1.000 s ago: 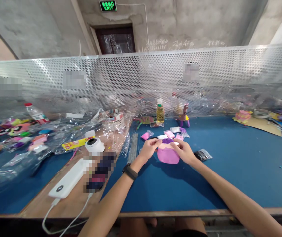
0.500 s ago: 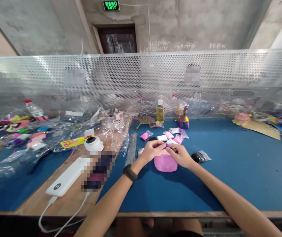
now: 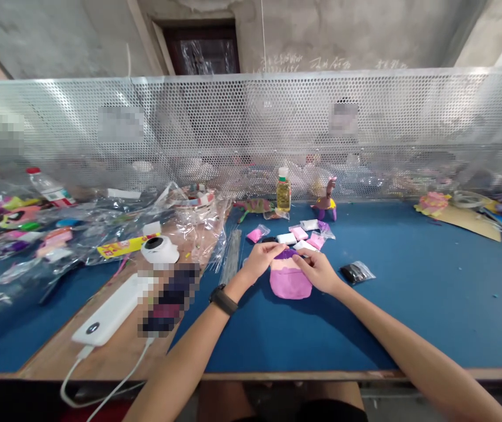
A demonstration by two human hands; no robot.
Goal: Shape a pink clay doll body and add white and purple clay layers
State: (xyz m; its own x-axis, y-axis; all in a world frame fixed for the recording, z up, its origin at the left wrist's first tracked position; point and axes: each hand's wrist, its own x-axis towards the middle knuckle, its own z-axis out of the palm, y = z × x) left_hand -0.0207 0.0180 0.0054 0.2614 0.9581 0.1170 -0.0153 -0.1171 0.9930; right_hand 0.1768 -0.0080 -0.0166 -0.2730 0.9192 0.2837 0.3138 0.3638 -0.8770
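From afar I see left hand (image 3: 260, 261), right hand (image 3: 320, 273) pinched nearly closed on purple strip (image 3: 284, 254) atop pink piece (image 3: 290, 285); apparently shaping; next move calls for even pressure.

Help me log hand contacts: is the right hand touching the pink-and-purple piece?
Touching. The head view shows the right hand pinching the pink-and-purple piece at its purple upper part, the thumb lying over it with no gap visible.

We hold a matte, rounded, pouch-shaped piece (image 3: 291, 283) by its upper edge over the blue tabletop (image 3: 413, 287): orchid-pink below, pale peach across the middle, dark purple along the top, pink end nearest us.
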